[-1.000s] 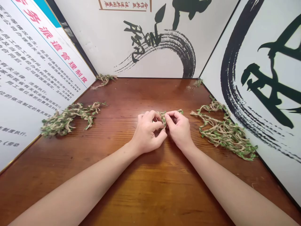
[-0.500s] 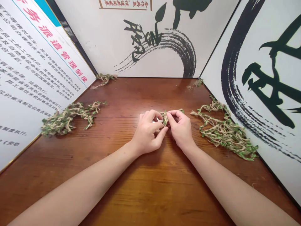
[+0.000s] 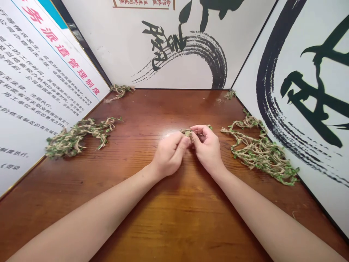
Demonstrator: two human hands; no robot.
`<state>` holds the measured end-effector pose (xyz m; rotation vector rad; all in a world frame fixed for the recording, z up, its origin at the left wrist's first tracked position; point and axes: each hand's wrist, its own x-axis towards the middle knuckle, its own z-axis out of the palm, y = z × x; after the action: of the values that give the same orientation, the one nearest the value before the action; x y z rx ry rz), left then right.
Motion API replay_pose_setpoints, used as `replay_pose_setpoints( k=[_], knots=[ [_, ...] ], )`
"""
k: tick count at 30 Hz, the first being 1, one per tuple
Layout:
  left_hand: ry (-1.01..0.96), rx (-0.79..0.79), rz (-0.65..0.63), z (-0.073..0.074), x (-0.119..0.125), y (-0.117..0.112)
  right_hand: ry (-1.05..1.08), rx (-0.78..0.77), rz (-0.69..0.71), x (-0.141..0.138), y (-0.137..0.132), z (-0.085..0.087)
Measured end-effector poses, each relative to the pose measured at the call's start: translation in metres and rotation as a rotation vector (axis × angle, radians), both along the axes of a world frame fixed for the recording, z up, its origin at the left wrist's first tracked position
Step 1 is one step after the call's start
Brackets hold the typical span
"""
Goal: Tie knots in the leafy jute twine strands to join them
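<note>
Your left hand, loosely arched half a second ago, now curls tight, thumb clamped on the leafy twine bundle — your right hand pinches it too, thumb to forefinger. So the bundle, between your hands over the wooden table, is doubly held. Farther off, the back-corner twine clump lies unmoved.

table: brown wood, pretty shiny
left: leafy twine pile
right: bigger leafy tangle
back corners: smaller clumps
</note>
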<state>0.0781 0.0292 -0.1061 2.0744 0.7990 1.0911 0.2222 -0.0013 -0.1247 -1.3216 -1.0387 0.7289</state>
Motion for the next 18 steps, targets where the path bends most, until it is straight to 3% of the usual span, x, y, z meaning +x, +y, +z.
replay_pose_setpoints(
  k=[3, 6, 18],
  knots=[
    [-0.262, -0.265, 0.214, -0.004, 0.002, 0.01, -0.006, -0.028, 0.041, -0.002, 0.0, -0.001],
    [-0.458, -0.465, 0.276, -0.007, 0.005, 0.02, -0.076, -0.025, 0.064, -0.003, -0.001, -0.001],
    [-0.527, -0.499, 0.289, -0.009, 0.005, 0.022, -0.167, -0.011, 0.079, -0.003, -0.002, -0.003]
  ],
)
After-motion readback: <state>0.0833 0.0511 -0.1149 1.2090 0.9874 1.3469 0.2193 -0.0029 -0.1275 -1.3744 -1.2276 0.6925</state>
